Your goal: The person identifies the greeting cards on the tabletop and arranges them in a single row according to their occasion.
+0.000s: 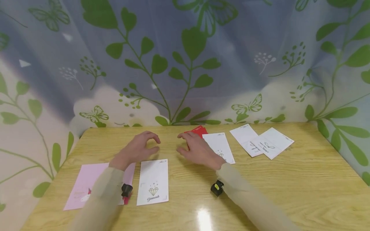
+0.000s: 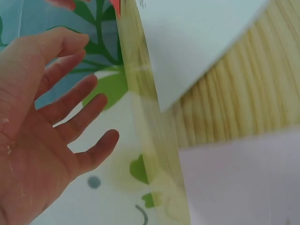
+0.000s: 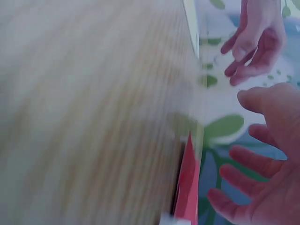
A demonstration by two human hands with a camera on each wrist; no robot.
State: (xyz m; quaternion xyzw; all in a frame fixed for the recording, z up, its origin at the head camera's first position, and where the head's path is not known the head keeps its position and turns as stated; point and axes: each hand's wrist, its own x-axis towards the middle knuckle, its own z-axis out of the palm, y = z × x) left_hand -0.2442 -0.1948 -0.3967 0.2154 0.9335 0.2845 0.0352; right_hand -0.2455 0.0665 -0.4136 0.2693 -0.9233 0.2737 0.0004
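Note:
Both hands hover over the wooden table, palms facing each other with a gap between them. My left hand (image 1: 138, 147) holds nothing; its fingers are spread and loosely bent. Just below it lies a white card with a diamond print (image 1: 153, 183), and a pink card (image 1: 89, 179) is partly covered by the left forearm. My right hand (image 1: 199, 149), likewise holding nothing, is nearest to a red card or envelope (image 1: 200, 131) and a second white diamond card (image 1: 216, 141), which it partly hides. In the right wrist view the red piece (image 3: 188, 187) stands apart from the fingers.
Two overlapping white cards (image 1: 271, 142) lie at the back right. Something red (image 1: 126, 199) shows by the left wrist, at the pink card's edge. Behind the wooden table (image 1: 260, 179) hangs a curtain (image 1: 185, 64) with leaves and butterflies.

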